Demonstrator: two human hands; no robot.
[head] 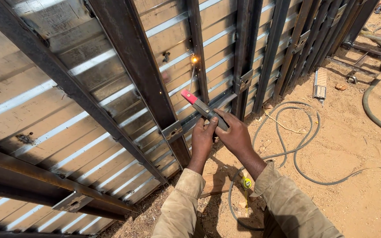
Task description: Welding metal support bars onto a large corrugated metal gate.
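Note:
My right hand point(234, 134) grips the grey handle of a welding electrode holder point(203, 107) with a red tip. My left hand point(202, 140) closes around the same handle from the left, steadying it. A thin welding rod point(192, 75) runs up from the red tip to a bright spark point(194, 58) on the dark vertical steel post point(198, 48) of a corrugated metal fence panel point(98, 75). Both sleeves are tan.
Dark steel posts and rails cross the fence. A grey cable point(303, 145) loops over the sandy ground at right. A yellow tape measure point(246, 183) lies below my hands. A small box point(320, 83) and thick hoses point(373, 110) lie further right.

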